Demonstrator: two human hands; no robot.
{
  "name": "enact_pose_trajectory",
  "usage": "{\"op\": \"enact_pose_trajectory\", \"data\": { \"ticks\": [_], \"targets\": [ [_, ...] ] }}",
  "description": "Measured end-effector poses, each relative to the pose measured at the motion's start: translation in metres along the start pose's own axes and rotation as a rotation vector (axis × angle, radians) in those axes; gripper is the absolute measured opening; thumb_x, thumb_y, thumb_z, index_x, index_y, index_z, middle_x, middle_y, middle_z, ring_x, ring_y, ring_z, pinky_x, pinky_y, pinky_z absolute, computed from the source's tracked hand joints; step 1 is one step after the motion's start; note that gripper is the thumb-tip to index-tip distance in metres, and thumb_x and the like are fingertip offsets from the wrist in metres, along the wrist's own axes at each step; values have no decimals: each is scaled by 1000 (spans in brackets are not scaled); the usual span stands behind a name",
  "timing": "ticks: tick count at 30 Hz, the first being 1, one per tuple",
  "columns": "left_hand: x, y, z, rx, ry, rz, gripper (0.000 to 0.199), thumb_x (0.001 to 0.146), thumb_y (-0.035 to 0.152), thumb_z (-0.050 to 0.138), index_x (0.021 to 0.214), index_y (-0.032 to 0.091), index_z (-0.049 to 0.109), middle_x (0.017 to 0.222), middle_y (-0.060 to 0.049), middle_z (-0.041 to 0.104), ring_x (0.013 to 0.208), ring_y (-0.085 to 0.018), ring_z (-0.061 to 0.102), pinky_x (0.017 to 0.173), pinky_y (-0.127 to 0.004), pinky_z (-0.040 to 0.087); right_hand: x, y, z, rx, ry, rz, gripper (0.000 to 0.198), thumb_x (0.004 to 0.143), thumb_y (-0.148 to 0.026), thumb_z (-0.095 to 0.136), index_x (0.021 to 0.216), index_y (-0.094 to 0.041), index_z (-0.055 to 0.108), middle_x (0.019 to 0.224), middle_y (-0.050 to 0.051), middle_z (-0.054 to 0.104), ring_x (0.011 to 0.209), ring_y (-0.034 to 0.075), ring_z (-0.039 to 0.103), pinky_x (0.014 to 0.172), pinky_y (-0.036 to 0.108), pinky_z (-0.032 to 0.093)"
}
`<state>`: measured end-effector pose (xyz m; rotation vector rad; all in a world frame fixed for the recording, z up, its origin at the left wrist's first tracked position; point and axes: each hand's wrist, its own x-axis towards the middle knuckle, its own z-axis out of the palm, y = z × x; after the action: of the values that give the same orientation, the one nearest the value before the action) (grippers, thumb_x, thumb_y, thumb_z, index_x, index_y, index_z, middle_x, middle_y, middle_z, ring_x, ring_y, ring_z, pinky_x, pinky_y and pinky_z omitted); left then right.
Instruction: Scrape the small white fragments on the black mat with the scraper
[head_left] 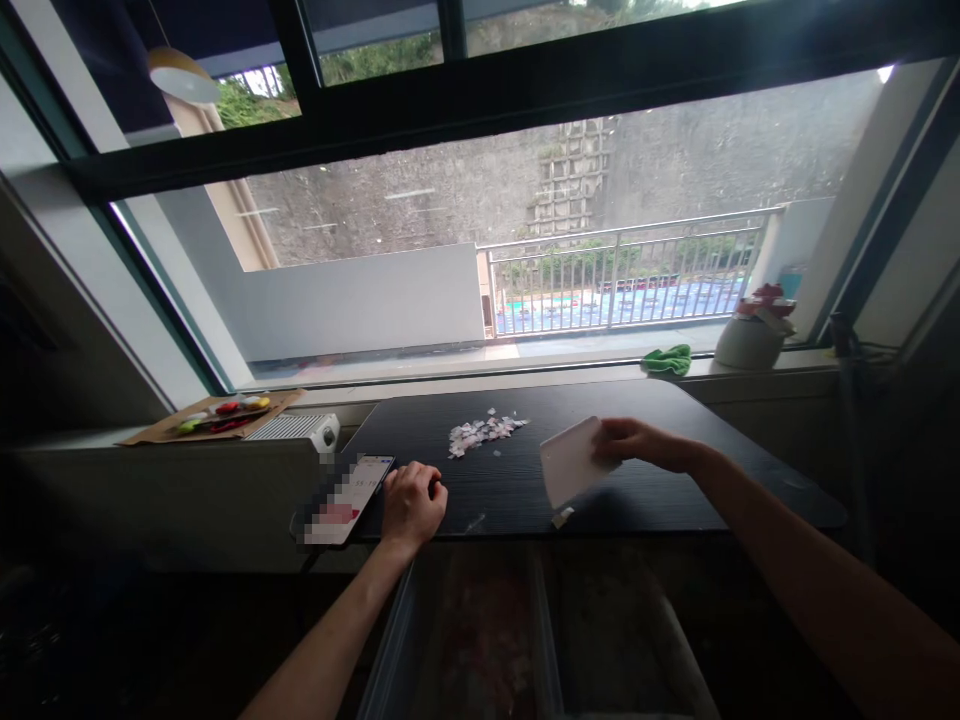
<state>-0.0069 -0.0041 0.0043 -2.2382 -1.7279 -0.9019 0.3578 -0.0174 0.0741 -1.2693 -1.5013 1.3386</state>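
My right hand [626, 442] grips the side of a thin white plastic scraper [571, 465], a flat sheet with rounded corners, tilted over the dark table. A small pale scrap [562, 517] lies just under its lower edge, close to the table's front. To the left, my left hand [415, 503] rests on the tabletop with its fingers curled in, and nothing shows between them. A loose pile of small white and pinkish scraps [484, 432] lies farther back, between both hands. Close beside my left hand is a phone [352, 498] with a lit screen.
Below the black table [652, 405] stand translucent bins [551, 640], one with dim pale bits inside. A green cloth [667, 360] and a whitish container [750, 340] sit on the windowsill. Cardboard with colourful items [229, 412] and a white slatted unit [296, 430] are at left.
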Motion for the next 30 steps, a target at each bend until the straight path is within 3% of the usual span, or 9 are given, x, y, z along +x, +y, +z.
{"op": "enact_pose_trajectory", "data": {
  "ticks": [5, 8, 14, 18, 25, 30],
  "targets": [
    [0, -3, 1, 7, 8, 20, 15, 78, 20, 48, 79, 21, 63, 85, -6, 66, 87, -24, 60, 92, -42, 40, -36, 32, -8, 66, 402, -5, 31, 56, -30, 80, 82, -18, 68, 78, 4, 74, 69, 20, 68, 62, 31, 54],
    [0, -4, 1, 9, 21, 29, 16, 78, 21, 48, 79, 22, 63, 85, -6, 66, 88, -24, 60, 93, -42, 40, -51, 45, -6, 58, 487, 38, 23, 59, -26, 76, 79, -20, 69, 76, 3, 74, 68, 19, 68, 60, 30, 55],
    [0, -5, 2, 21, 29, 30, 16, 77, 21, 48, 78, 23, 64, 85, -5, 67, 88, -24, 60, 92, -42, 41, -49, 45, 10, 40, 461, 63, 18, 63, -24, 72, 80, -19, 70, 78, 3, 76, 73, 21, 70, 63, 30, 56],
    [0, -6, 3, 22, 24, 29, 17, 78, 21, 47, 79, 22, 64, 86, -5, 67, 88, -24, 61, 92, -42, 41, -44, 41, 18, 71, 364, 72, 19, 59, -24, 74, 76, -18, 71, 75, 3, 75, 69, 19, 69, 62, 28, 55],
    [1, -4, 2, 18, 25, 27, 16, 77, 20, 47, 78, 22, 63, 85, -6, 67, 88, -24, 60, 90, -42, 41, -64, 34, 6, 81, 284, 117, 30, 54, -27, 77, 82, -18, 73, 82, 5, 76, 72, 22, 70, 63, 30, 55],
    [1, -3, 1, 21, 20, 27, 15, 77, 20, 47, 78, 22, 62, 84, -5, 67, 88, -23, 60, 91, -41, 41, -58, 37, 6, 56, 347, 79, 31, 58, -31, 77, 85, -18, 71, 85, 6, 76, 74, 22, 70, 63, 31, 56]
  ]
}}
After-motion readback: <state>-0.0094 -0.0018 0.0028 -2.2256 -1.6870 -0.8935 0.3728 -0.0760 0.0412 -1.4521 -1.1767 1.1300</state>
